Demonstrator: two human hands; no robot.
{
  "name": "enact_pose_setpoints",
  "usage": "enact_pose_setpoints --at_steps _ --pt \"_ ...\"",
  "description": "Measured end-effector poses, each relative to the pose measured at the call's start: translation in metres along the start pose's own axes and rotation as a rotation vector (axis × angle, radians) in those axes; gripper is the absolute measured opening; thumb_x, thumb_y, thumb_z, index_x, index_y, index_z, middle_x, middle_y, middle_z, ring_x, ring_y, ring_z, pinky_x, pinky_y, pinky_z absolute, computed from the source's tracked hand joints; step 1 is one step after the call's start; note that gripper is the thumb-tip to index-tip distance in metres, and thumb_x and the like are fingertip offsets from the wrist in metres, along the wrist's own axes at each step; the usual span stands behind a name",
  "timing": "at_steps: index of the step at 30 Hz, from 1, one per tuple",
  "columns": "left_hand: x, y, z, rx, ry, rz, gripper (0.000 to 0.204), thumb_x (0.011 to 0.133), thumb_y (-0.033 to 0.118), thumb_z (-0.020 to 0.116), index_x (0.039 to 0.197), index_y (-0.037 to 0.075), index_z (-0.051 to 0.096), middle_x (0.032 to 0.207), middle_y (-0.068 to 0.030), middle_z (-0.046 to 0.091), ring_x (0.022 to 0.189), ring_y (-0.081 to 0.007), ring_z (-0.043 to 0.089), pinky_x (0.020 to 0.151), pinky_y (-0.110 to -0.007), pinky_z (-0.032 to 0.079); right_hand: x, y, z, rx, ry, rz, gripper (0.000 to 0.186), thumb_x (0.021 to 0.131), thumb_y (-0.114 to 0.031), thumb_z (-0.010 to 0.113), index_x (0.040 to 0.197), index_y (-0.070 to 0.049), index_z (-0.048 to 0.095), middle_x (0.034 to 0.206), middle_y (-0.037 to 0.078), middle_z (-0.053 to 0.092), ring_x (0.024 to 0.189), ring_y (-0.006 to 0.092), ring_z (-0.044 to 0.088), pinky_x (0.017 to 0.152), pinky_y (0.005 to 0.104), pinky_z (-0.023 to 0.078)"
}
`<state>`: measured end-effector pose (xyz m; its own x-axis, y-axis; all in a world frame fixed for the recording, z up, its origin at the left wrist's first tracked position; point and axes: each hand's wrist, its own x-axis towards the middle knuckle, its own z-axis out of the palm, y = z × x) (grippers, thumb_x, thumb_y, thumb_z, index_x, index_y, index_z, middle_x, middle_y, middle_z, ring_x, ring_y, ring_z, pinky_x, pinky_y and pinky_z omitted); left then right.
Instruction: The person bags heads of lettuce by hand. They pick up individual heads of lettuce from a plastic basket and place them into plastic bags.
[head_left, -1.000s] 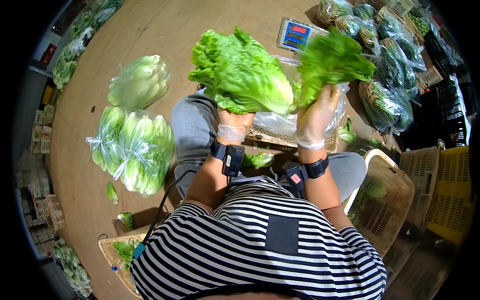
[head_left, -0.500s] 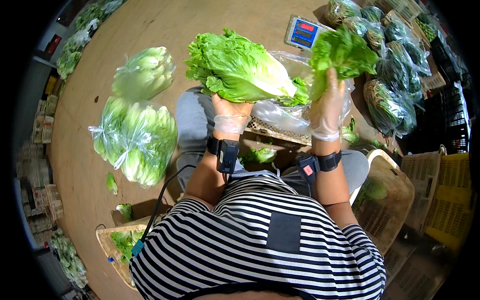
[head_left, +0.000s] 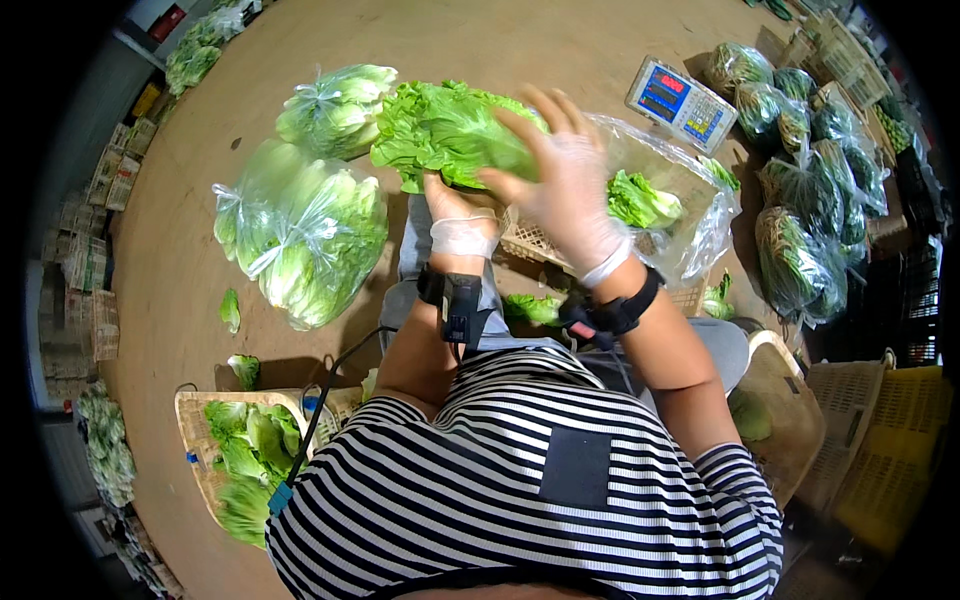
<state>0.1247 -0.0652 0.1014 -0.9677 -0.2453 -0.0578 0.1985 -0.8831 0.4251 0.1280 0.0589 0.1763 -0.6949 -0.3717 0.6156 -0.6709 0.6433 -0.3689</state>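
A green leafy head of lettuce [head_left: 440,130] rests on my left hand [head_left: 462,215], which grips it from below. My right hand [head_left: 565,195], in a thin clear glove, hovers at the lettuce's right end with its fingers spread. It holds nothing, and I cannot tell whether its fingertips touch the leaves. Just right of it, a smaller piece of lettuce [head_left: 645,203] lies in a crate lined with a clear plastic bag [head_left: 695,190]. Another lettuce scrap [head_left: 530,308] lies below, between my legs.
Clear bags of lettuce [head_left: 305,240] stand on the floor to the left. A digital scale [head_left: 685,105] sits beyond the lined crate. Bagged long greens [head_left: 800,240] are piled at right. One crate [head_left: 190,430] with leaves stands at lower left, another crate [head_left: 800,410] at lower right.
My right hand has let go of the leafy piece it held and moved left to the lettuce head. The head in my left hand has turned, its pale base no longer showing. The view has shifted.
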Motion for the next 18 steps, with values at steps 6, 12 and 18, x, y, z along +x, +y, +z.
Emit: enact_pose_setpoints --at_steps 6,12,18 --pt "-0.015 -0.002 0.029 -0.177 -0.048 -0.175 0.066 0.080 0.059 0.049 0.131 0.018 0.043 0.135 -0.0104 0.043 0.124 -0.0314 0.039 0.101 -0.056 0.030 -0.022 0.049 0.021 0.375 0.181 0.115 0.031 0.073 -0.008 0.066 0.104 -0.010 0.064 0.112 0.013 0.060 0.102 0.0267 0.057 0.088 0.0357 0.044" --pt "-0.002 -0.011 0.023 -0.094 0.029 -0.272 0.085 0.076 0.064 0.054 0.140 0.016 0.027 0.145 -0.0126 0.024 0.133 -0.0344 0.024 0.104 -0.064 0.013 -0.020 0.072 0.033 1.139 0.693 0.441 0.022 0.091 -0.004 0.048 0.113 -0.005 0.052 0.110 0.010 0.058 0.098 0.0229 0.059 0.086 0.0345 0.048" --pt "0.000 -0.021 0.013 -0.090 -0.041 -0.190 0.088 0.075 0.057 0.060 0.142 0.015 0.022 0.146 -0.0120 0.022 0.134 -0.0348 0.020 0.104 -0.065 0.009 -0.019 0.096 0.011 1.587 0.862 0.739 0.018 0.087 0.000 0.036 0.100 -0.001 0.049 0.088 0.008 0.054 0.070 0.0150 0.052 0.068 0.0274 0.048"
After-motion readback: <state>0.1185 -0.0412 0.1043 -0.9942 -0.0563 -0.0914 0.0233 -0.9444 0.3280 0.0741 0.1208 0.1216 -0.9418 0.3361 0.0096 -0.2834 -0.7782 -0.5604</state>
